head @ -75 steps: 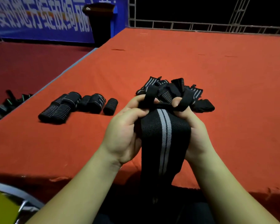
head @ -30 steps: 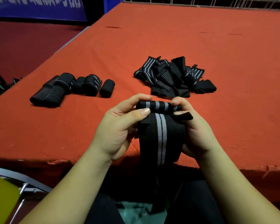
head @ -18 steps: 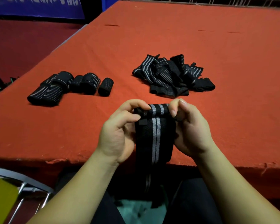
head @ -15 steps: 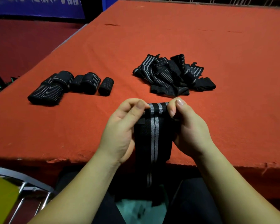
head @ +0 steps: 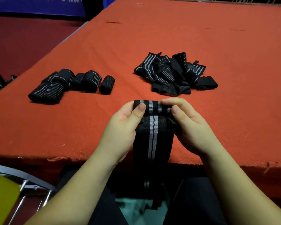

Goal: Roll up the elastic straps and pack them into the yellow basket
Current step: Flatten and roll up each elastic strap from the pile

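The strap (head: 152, 132), soft and stretchy, is pinched at its rolled end by the left hand (head: 122, 127) and right hand (head: 190, 127); a firm grip at both edges seems needed.

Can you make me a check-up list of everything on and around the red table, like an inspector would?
Surface: red cloth-covered table, front edge frayed.
Job's things: one black strap with grey stripes partly rolled at its top, tail hanging over the table edge; rolled straps in a row at left; loose strap pile farther back.
Basket: a yellow corner at lower left, probably the basket; cannot tell.
Clutter: dark items with green bits off the table's left side.
Hands: left hand and right hand both pinch the roll.
Cables: nothing seen.
Surroundings: blue banner, metal chair frame, dark red floor.
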Action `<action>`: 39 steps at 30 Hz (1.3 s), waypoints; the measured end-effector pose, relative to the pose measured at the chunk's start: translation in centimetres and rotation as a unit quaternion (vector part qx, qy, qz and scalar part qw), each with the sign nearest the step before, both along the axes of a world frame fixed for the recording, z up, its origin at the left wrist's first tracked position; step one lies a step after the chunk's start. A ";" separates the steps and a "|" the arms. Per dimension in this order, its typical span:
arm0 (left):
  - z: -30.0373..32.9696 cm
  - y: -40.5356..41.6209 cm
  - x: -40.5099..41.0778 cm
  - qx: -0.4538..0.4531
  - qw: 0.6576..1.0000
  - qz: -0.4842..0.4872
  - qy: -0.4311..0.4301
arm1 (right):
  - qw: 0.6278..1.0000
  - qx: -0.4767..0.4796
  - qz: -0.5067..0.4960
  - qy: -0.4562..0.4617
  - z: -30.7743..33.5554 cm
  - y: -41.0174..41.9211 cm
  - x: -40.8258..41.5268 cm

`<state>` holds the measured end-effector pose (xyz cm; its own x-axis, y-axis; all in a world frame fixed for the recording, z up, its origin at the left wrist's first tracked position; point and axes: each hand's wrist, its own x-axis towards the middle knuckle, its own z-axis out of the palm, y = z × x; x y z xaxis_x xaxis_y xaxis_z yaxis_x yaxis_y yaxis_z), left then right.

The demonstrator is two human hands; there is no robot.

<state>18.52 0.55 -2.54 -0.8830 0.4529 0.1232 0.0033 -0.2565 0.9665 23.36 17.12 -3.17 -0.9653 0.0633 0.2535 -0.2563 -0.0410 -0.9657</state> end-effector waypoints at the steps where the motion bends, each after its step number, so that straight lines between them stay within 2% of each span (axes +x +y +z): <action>1: -0.1 0.0 0.0 0.004 1.000 -0.001 0.005 | 1.000 -0.019 0.015 -0.010 0.0 0.3 0.0; 6: -0.5 -0.1 0.0 0.012 0.999 -0.015 0.030 | 0.996 -0.034 0.054 -0.068 0.1 1.1 0.0; 12: -0.1 -0.3 -0.2 0.024 0.997 -0.043 0.061 | 0.989 -0.086 0.097 -0.065 0.0 1.3 0.4; 19: 0.0 -0.2 0.0 0.140 0.984 -0.107 -0.026 | 0.969 -0.213 0.109 -0.061 0.4 0.5 0.7; 21: -0.1 -0.1 0.2 0.170 0.976 -0.124 -0.045 | 0.970 -0.210 0.103 -0.061 0.3 0.4 0.3; 26: -0.5 0.1 0.5 0.175 0.974 -0.137 -0.051 | 0.972 -0.220 0.031 -0.076 0.0 0.1 -0.1; 29: -0.5 0.5 0.7 0.143 0.984 -0.090 -0.050 | 0.970 -0.227 0.082 -0.014 -0.1 -0.6 -0.1; 33: -0.7 0.8 0.8 0.026 0.999 0.000 0.027 | 0.990 -0.138 -0.019 0.004 -0.5 -1.6 -0.6; 36: -0.7 0.8 0.6 0.017 1.000 0.009 0.025 | 0.998 0.026 -0.063 -0.002 -1.0 -1.8 -0.7; 39: -0.9 0.8 0.5 0.007 0.999 0.012 0.036 | 0.992 0.082 -0.093 -0.032 -0.6 -1.7 -0.2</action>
